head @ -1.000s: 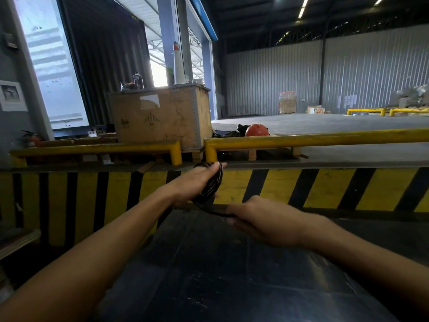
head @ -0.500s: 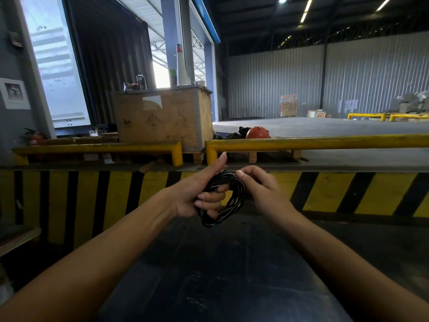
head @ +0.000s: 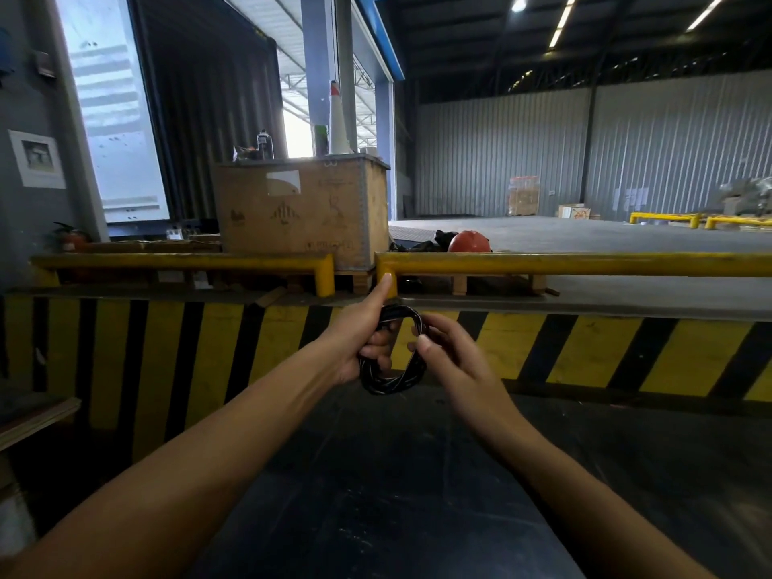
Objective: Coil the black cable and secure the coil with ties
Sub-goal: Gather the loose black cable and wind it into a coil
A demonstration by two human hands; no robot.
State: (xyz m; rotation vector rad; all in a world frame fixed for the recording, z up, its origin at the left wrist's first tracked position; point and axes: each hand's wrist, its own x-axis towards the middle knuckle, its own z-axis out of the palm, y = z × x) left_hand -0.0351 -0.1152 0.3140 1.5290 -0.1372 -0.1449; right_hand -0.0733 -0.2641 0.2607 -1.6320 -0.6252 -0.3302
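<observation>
The black cable [head: 392, 380] is wound into a small oval coil held upright in front of me, above the dark table [head: 376, 495]. My left hand [head: 361, 336] grips the coil's left side, fingers curled through the loop and thumb pointing up. My right hand [head: 449, 355] pinches the coil's right side between thumb and fingers. No tie is visible, and no loose cable end shows.
A yellow-and-black striped dock wall [head: 585, 353] rises just beyond the table. Yellow guard rails [head: 564, 263] run along its top. A wooden crate [head: 300, 215] and a red helmet [head: 468, 242] sit behind the rails. A plank edge [head: 37, 420] juts in at left.
My right hand rose from the table, where it held the trailing cable, to the coil's right side. The trailing length is now wound in. My left hand kept its hold.
</observation>
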